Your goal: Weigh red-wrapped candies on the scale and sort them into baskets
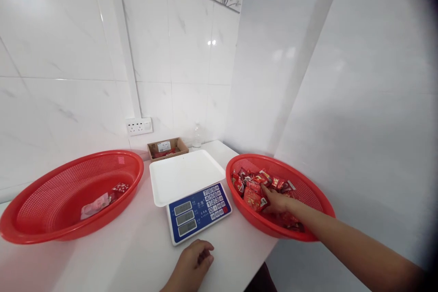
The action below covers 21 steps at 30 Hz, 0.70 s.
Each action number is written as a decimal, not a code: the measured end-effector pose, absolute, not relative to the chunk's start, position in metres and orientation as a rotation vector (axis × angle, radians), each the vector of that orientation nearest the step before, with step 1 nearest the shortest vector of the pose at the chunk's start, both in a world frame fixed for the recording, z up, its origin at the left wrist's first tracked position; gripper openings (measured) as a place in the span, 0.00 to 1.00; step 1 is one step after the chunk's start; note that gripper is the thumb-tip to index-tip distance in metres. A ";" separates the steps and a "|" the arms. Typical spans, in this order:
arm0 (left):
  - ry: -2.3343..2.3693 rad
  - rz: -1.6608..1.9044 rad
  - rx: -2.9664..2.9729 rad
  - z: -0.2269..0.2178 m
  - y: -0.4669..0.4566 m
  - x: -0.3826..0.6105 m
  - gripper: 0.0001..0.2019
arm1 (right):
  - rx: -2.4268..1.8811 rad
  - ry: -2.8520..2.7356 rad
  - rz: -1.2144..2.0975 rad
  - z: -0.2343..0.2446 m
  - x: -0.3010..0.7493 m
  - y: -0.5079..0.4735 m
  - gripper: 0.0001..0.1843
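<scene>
In the head view, the right hand (pixel 273 201) touches red packets (pixel 253 199) inside the right basket (pixel 306 191); I can't tell whether its grip is clamped. The left hand (pixel 193 262), thumb and forefinger slightly apart, is near the scale (pixel 201 212).

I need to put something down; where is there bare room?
Bare: the white tabletop between the left round red plastic basket and the blue-fronted electronic scale, and its white tray. Crowded: the right round red plastic basket, where the right hand touches shiny red packets.

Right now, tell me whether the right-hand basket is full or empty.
Partly filled: red packets lie in the basket, its mesh wall showing above them.
</scene>
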<state>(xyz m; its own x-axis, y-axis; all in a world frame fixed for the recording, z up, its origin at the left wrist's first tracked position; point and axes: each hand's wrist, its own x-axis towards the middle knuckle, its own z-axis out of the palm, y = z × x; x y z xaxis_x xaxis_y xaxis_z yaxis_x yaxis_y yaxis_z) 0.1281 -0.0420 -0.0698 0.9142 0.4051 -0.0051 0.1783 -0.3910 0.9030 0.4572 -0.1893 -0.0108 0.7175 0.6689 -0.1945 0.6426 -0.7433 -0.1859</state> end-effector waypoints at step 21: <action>0.403 0.281 2.010 -0.064 -0.043 0.126 0.11 | -2.550 -1.273 0.280 0.013 0.462 -0.158 0.17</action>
<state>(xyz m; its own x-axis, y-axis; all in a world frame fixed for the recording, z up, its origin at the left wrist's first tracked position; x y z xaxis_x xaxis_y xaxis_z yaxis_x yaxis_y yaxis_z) 0.1256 -0.0431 -0.0638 0.9166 0.3991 0.0240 0.1602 -0.4217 0.8925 0.4616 -0.1576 0.0134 0.5936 0.8033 -0.0485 0.7496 -0.5739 -0.3297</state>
